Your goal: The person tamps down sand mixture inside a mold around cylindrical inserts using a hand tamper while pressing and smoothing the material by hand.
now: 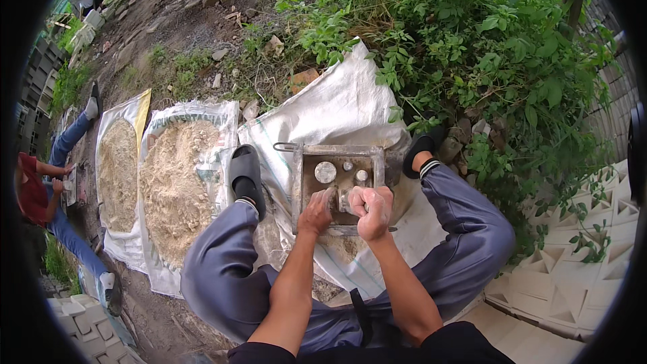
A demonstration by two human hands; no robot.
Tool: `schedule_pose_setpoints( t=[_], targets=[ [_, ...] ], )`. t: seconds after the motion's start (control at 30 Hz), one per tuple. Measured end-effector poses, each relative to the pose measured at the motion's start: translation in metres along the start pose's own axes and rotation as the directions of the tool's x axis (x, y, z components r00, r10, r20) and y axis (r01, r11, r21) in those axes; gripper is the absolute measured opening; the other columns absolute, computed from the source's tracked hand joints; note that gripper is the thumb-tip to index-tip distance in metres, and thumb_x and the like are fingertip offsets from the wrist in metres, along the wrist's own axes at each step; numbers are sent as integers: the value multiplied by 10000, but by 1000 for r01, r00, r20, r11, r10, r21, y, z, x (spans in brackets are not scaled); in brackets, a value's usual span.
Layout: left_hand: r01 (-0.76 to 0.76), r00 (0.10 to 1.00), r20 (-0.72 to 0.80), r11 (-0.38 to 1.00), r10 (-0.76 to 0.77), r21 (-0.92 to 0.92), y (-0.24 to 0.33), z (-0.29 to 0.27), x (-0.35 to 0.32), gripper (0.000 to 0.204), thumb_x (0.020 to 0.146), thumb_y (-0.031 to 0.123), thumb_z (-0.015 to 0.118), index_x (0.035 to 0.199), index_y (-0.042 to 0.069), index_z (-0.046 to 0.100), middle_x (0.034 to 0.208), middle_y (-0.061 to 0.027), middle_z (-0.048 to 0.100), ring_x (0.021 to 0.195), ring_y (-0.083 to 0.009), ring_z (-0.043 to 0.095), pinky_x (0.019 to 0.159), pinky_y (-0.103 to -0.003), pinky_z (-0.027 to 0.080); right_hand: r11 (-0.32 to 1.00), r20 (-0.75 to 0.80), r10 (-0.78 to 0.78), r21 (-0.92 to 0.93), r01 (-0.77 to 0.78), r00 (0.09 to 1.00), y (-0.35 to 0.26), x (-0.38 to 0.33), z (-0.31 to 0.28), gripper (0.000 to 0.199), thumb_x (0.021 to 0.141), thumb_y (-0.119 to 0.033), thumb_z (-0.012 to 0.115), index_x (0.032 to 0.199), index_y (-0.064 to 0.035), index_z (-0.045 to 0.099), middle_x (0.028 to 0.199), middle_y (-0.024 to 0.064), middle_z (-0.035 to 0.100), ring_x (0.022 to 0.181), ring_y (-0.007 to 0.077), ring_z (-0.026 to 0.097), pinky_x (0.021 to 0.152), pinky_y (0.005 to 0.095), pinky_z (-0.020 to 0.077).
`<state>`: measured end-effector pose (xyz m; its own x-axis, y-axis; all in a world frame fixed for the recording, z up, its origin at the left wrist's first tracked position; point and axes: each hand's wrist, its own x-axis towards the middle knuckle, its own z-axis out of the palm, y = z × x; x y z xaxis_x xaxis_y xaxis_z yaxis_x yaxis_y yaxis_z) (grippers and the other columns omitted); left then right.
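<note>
A square grey mould frame with a wire loop at its far left corner lies between my feet on a white woven sack. Inside it stand round pale pieces: a large disc, a small one and another small one. My left hand reaches into its near part, dusty fingers curled down and together. My right hand, powdered pale, is closed in a fist beside it; what it grips is hidden. A pale piece shows between my hands.
Left of my left foot, sandy powder lies heaped on an opened sack, with another powder heap beyond. Another person sits at the far left. Leafy plants crowd the right, above pale patterned blocks.
</note>
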<state>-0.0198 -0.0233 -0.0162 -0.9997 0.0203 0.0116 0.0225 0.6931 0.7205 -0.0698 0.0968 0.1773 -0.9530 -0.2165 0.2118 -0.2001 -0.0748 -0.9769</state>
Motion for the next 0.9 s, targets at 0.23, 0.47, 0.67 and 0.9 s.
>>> schedule_pose_setpoints(
  t=[0.23, 0.47, 0.67, 0.9],
  targets=[
    [198, 980, -43, 975, -194, 105, 12, 4, 1, 469, 845, 137, 475, 1297, 18, 430, 1187, -181, 517, 1142, -358, 455, 990, -414, 389, 997, -14, -30, -77, 29, 999, -12, -2, -6, 422, 850, -226, 337, 483, -27, 285, 431, 66, 310, 378, 179, 296, 411, 328, 232],
    [-1, 997, -79, 996, 8, 90, 6, 2, 6, 453, 804, 65, 484, 1253, 5, 471, 1134, -169, 536, 1090, -351, 478, 958, -410, 410, 991, -15, -54, -126, 52, 998, -11, 3, -2, 444, 847, -256, 346, 465, -46, 262, 422, 33, 307, 380, 121, 296, 396, 288, 222],
    [154, 983, 81, 982, -163, 111, 26, -14, 8, 437, 805, 76, 478, 1239, 27, 491, 1162, -148, 542, 1104, -345, 479, 954, -410, 411, 995, -40, 65, -79, -68, 997, 9, 14, -7, 442, 848, -260, 355, 472, -32, 308, 435, 61, 329, 366, 167, 305, 412, 328, 220],
    [10, 991, -130, 980, 15, 197, 22, 0, 11, 413, 854, 123, 463, 1254, 21, 481, 1194, -185, 530, 1108, -376, 480, 948, -427, 418, 997, -54, 61, -47, -64, 997, 7, 7, -7, 454, 860, -252, 345, 462, -55, 252, 423, 24, 293, 384, 111, 271, 392, 282, 186]
  ],
)
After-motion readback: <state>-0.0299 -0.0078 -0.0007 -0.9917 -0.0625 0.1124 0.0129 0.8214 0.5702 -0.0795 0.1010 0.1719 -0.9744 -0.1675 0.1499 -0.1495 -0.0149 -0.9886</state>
